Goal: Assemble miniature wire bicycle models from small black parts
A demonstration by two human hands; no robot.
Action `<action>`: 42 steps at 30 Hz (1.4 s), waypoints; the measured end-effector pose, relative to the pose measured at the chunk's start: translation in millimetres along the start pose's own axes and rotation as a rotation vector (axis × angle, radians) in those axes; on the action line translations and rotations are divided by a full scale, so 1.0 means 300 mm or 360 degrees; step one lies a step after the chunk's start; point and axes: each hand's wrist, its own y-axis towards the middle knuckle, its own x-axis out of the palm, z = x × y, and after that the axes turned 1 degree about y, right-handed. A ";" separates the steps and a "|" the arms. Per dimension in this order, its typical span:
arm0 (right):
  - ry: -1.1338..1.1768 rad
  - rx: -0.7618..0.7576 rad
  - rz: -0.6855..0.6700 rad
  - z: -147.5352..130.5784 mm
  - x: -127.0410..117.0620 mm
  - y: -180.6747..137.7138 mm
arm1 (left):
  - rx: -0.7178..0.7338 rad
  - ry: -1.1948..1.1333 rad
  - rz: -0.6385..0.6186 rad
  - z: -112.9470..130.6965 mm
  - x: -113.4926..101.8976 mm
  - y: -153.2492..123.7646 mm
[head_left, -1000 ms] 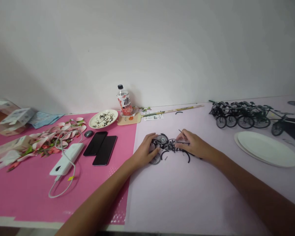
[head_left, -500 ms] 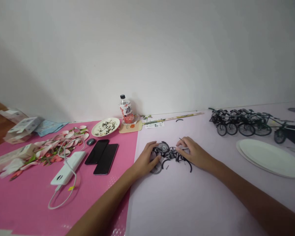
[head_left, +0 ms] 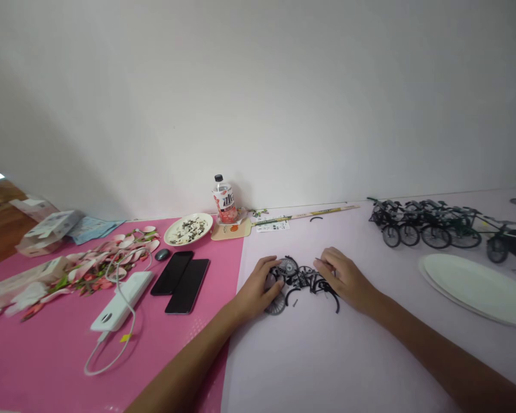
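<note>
Parts of a small black model bicycle lie on the pale sheet in front of me. My left hand (head_left: 257,291) curls around the wheels at the left of these parts, its thumb and fingers on either side. One spoked wheel (head_left: 288,267) shows beyond its fingertips and another wheel (head_left: 277,304) below its thumb. My right hand (head_left: 343,276) is closed in a pinch just above the dark bicycle frame (head_left: 306,277); what is between its fingertips is too small to make out. Curved black mudguards (head_left: 336,302) and a tiny grey piece (head_left: 295,303) lie near the frame.
Several assembled model bicycles (head_left: 436,235) stand at the back right, behind white oval plates (head_left: 481,287). A loose black curved piece (head_left: 316,218) lies near the wall. Leftward are phones (head_left: 188,287), a power bank (head_left: 122,301), a dish (head_left: 189,229), a bottle (head_left: 225,201) and artificial petals (head_left: 94,267).
The whole scene sits slightly lower in view as the head tilts. My right fingers have drawn together, and the thin dark piece at their tips no longer shows clearly. The left hand keeps its place.
</note>
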 end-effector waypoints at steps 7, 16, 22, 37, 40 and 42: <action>0.0016 0.0121 -0.0025 -0.008 0.003 -0.009 | 0.0050 0.0008 0.0025 0.004 -0.003 -0.001; 0.0055 0.0179 0.0108 -0.001 0.020 -0.007 | 0.0086 0.0057 0.0003 -0.002 -0.006 -0.001; 0.0088 0.0149 -0.0088 0.025 0.024 -0.001 | 0.0137 0.0052 -0.0027 -0.004 -0.009 -0.002; -0.0140 0.0177 -0.0443 0.052 0.030 0.000 | 0.0157 0.0049 -0.0016 -0.006 -0.006 -0.001; -0.0118 0.0150 -0.0404 0.064 0.036 -0.002 | 0.0150 0.0040 -0.0013 -0.007 -0.005 -0.001; -0.0108 0.0145 -0.0320 0.068 0.038 -0.003 | 0.0150 0.0033 -0.0003 -0.009 -0.004 0.001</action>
